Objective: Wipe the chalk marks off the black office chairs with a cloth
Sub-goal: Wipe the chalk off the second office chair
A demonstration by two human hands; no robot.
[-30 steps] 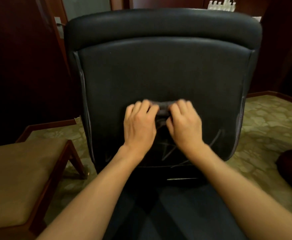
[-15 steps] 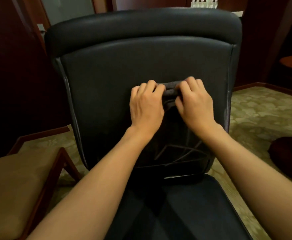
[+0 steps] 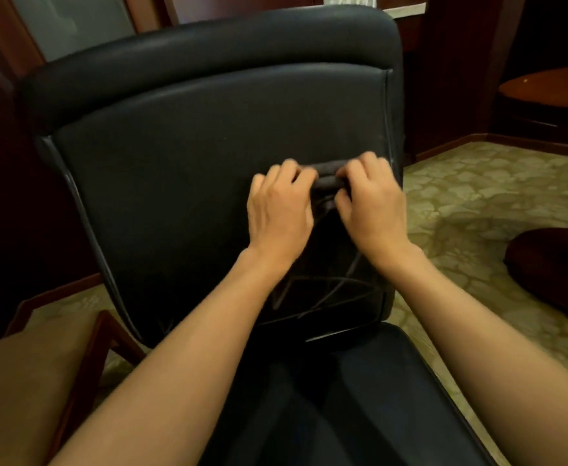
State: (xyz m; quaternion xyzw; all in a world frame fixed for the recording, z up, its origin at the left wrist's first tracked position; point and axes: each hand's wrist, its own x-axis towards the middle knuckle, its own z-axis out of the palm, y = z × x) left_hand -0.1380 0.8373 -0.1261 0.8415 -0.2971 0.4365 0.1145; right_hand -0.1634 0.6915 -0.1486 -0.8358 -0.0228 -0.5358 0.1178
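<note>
A black leather office chair [image 3: 181,169] fills the head view, its backrest facing me. A dark grey cloth [image 3: 326,178] is bunched against the right half of the backrest. My left hand [image 3: 279,210] and my right hand [image 3: 373,206] press side by side on it, fingers curled over its folded edge. Faint chalk lines [image 3: 323,290], crossing like a star, show on the lower backrest below my wrists. The seat cushion [image 3: 360,398] lies beneath my forearms. Most of the cloth is hidden under my hands.
A wooden stool with a tan cushion [image 3: 23,381] stands at the lower left, close to the chair. A dark round pedestal base [image 3: 555,270] sits on the patterned carpet at right, below a wooden tabletop [image 3: 551,89]. Dark wood panelling lines the back.
Both hands with the cloth have slid up the backrest and toward its right side, uncovering more of the chalk lines below. My view has shifted, so the chair sits further left and tilted.
</note>
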